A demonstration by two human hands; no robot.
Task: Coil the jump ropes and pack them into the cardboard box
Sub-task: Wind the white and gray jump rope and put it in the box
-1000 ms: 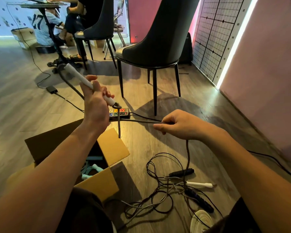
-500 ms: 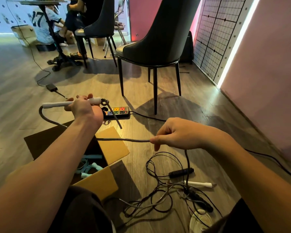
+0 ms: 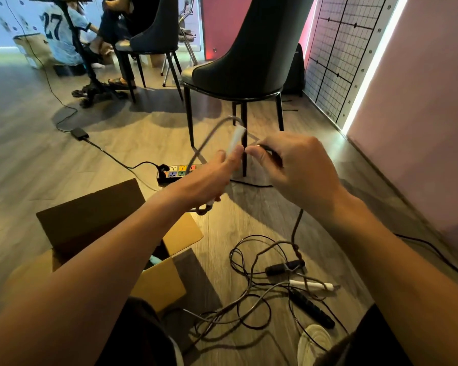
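My left hand [image 3: 212, 178] grips the white handle [image 3: 236, 138] of a grey jump rope, the handle pointing up and away. The grey rope [image 3: 209, 138] arcs over from the handle's top. My right hand [image 3: 291, 167] pinches the same rope right beside the handle; the cord [image 3: 296, 228] drops from it to the floor. There it joins a tangle of ropes [image 3: 251, 294] with a white handle [image 3: 312, 285] and black handles [image 3: 284, 268]. The open cardboard box [image 3: 159, 283] sits at lower left under my left forearm, with something teal [image 3: 154, 259] inside.
A dark chair [image 3: 246, 62] stands just beyond my hands. A power strip [image 3: 179, 171] with its cable lies on the wooden floor near the box. People sit at a desk at far left. A pink wall [image 3: 421, 114] runs along the right. A white coil [image 3: 315, 342] lies at the bottom.
My left hand swung the white handle from lying sideways at left to upright at centre. My right hand rose with the rope and came up against it.
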